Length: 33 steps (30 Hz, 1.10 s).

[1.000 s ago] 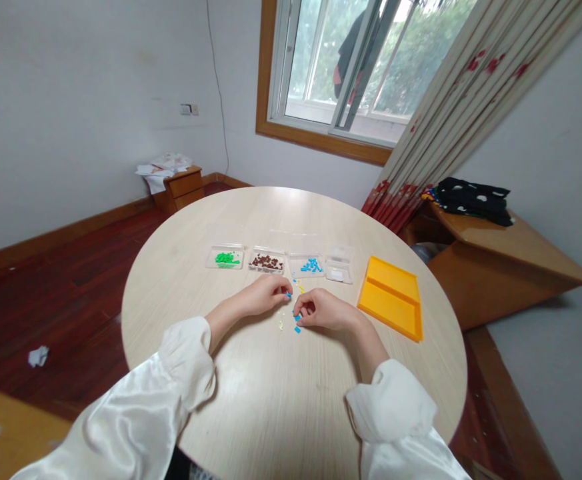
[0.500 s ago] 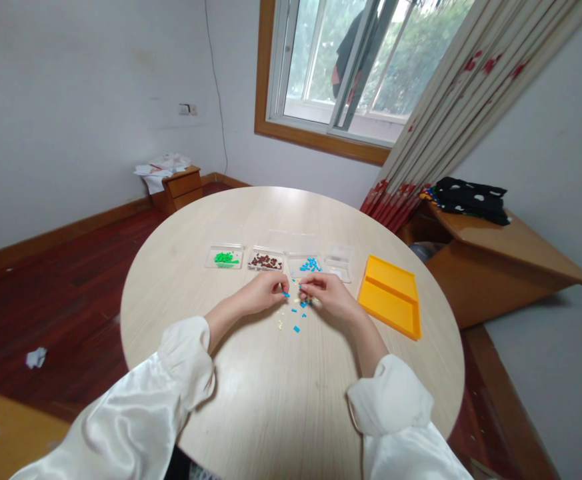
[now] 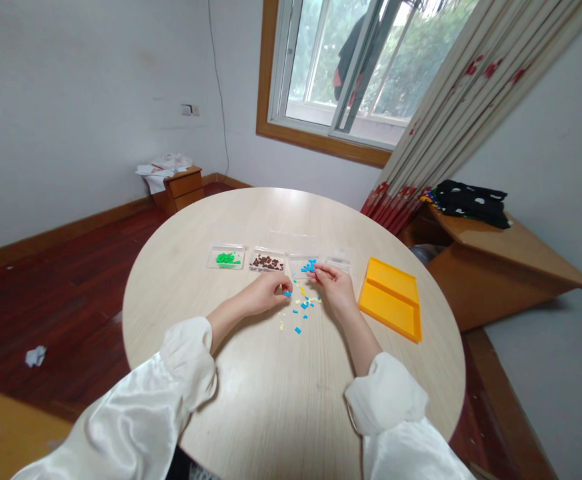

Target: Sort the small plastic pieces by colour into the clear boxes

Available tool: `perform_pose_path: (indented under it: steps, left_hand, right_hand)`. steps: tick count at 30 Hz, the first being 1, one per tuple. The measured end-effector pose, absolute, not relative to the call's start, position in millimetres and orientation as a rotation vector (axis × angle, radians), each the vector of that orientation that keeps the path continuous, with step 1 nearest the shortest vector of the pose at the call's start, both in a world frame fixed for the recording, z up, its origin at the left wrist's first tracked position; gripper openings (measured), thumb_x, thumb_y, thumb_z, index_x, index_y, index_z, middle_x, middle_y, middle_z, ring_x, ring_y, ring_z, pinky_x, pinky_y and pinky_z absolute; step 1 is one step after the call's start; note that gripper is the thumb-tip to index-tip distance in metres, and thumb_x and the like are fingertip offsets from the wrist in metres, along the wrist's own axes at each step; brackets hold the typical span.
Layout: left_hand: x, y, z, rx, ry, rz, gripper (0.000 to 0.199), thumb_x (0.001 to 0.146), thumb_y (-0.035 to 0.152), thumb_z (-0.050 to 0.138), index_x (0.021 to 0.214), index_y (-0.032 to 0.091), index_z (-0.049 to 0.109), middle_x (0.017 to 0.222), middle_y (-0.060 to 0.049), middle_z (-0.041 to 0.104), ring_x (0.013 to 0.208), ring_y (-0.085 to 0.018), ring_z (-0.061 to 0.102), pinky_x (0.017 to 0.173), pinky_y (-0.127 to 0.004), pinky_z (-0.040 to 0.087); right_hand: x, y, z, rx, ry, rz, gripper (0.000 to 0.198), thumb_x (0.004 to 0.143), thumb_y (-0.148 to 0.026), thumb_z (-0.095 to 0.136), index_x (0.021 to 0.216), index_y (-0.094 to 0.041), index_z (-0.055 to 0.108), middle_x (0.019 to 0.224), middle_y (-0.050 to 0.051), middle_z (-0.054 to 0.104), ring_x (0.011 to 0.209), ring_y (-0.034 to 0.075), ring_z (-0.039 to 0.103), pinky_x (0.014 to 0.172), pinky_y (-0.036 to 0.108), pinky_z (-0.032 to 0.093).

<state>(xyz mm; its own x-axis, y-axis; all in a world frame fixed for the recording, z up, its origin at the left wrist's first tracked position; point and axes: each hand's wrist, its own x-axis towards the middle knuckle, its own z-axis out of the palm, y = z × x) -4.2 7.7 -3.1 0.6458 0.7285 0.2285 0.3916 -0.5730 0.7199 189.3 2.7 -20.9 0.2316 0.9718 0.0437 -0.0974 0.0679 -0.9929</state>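
Note:
My left hand (image 3: 271,293) is closed in a pinch on a small blue building brick (image 3: 287,294), just above the table in front of the clear boxes. My right hand (image 3: 337,287) reaches over the near edge of the clear box of blue bricks (image 3: 298,272). Its thumb and fingertips come together there; whatever lies between them is too small to make out. Between both hands, loose blue bricks (image 3: 297,330) and pale yellow pieces (image 3: 281,326) are scattered on the round wooden table (image 3: 265,393).
Left of the blue box stand a clear box of brown pieces (image 3: 267,261) and one of green pieces (image 3: 227,258). Another clear box (image 3: 339,262) sits behind my right hand. A two-part yellow tray (image 3: 389,298) lies at the right.
My right hand has moved up and away from the loose pieces to the box of blue bricks, uncovering yellow and blue pieces. My left hand stays nearly still with its blue brick.

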Motion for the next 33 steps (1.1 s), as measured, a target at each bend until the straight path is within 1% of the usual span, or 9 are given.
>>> perform_pose_path:
  steps: [3,6,10,12,19,22,26,29,33]
  left_hand:
    - [-4,9,-5,2.229,0.905,0.69,0.005,0.069,0.01,0.059,0.072,0.014,0.06,0.067,0.001,0.055,0.064,-0.011,0.046,0.064,-0.023,0.035]
    - [-4,11,-6,2.223,0.975,0.71,0.004,0.069,0.011,0.059,0.072,0.014,0.06,0.067,0.001,0.056,0.064,-0.011,0.047,0.063,-0.023,0.036]
    - [-5,12,-7,2.236,1.025,0.722,0.001,0.07,0.014,0.061,0.07,0.014,0.059,0.065,0.001,0.055,0.061,-0.011,0.046,0.06,-0.023,0.034]
    - [-6,12,-8,2.257,1.033,0.725,0.004,0.07,0.016,0.061,0.068,0.014,0.059,0.063,0.001,0.054,0.06,-0.011,0.045,0.058,-0.022,0.032]
    - [-6,12,-9,2.285,1.05,0.701,0.011,0.072,0.02,0.06,0.063,0.013,0.059,0.059,0.002,0.052,0.057,-0.01,0.043,0.056,-0.022,0.029]
    - [-5,10,-6,2.241,1.044,0.734,0.015,0.073,0.024,0.062,0.064,0.013,0.059,0.06,0.001,0.054,0.058,-0.01,0.044,0.057,-0.022,0.03]
    - [-5,9,-1,2.225,1.06,0.755,0.015,0.074,0.024,0.063,0.065,0.013,0.059,0.063,0.001,0.055,0.061,-0.011,0.045,0.06,-0.023,0.032]
    - [-4,8,-1,2.244,1.035,0.72,0.012,0.074,0.02,0.062,0.065,0.013,0.059,0.063,0.0,0.056,0.062,-0.011,0.047,0.062,-0.024,0.034]
    - [-3,4,-3,2.289,0.91,0.659,0.008,0.076,0.016,0.059,0.07,0.013,0.064,0.071,-0.003,0.059,0.068,-0.013,0.051,0.066,-0.025,0.038]
  right_hand:
    - [186,4,-22,-1.15,-0.932,1.053,0.04,0.062,-0.038,0.072,0.095,-0.016,0.063,0.097,0.01,0.069,0.088,0.019,0.066,0.079,0.034,0.053]
    - [185,2,-19,-1.163,-0.992,1.022,0.041,0.064,-0.038,0.07,0.098,-0.016,0.063,0.101,0.011,0.067,0.092,0.02,0.065,0.083,0.036,0.051]
    - [179,-6,-13,-1.223,-1.223,1.031,0.035,0.065,-0.041,0.068,0.09,-0.016,0.066,0.088,0.008,0.069,0.08,0.018,0.065,0.077,0.035,0.051]
    - [172,-12,-10,-1.217,-1.393,1.088,0.033,0.064,-0.041,0.069,0.085,-0.016,0.067,0.082,0.006,0.069,0.074,0.016,0.063,0.073,0.034,0.05]
    - [155,-21,-9,-1.182,-1.636,1.048,0.02,0.066,-0.032,0.065,0.079,-0.016,0.066,0.072,0.003,0.065,0.065,0.013,0.057,0.066,0.029,0.046]
    - [159,-18,-10,-1.201,-1.593,1.06,0.02,0.065,-0.034,0.066,0.074,-0.016,0.065,0.069,0.002,0.064,0.064,0.013,0.057,0.064,0.028,0.045]
    - [168,-9,-12,-1.252,-1.355,0.947,0.029,0.06,-0.041,0.07,0.074,-0.016,0.064,0.073,0.004,0.065,0.068,0.015,0.059,0.067,0.03,0.048]
    - [175,-2,-14,-1.285,-1.13,0.86,0.038,0.058,-0.045,0.071,0.082,-0.016,0.064,0.079,0.006,0.067,0.074,0.018,0.062,0.071,0.033,0.05]
    - [180,1,-14,-1.227,-0.978,0.883,0.047,0.061,-0.047,0.068,0.096,-0.016,0.061,0.094,0.01,0.067,0.084,0.019,0.063,0.075,0.035,0.05]
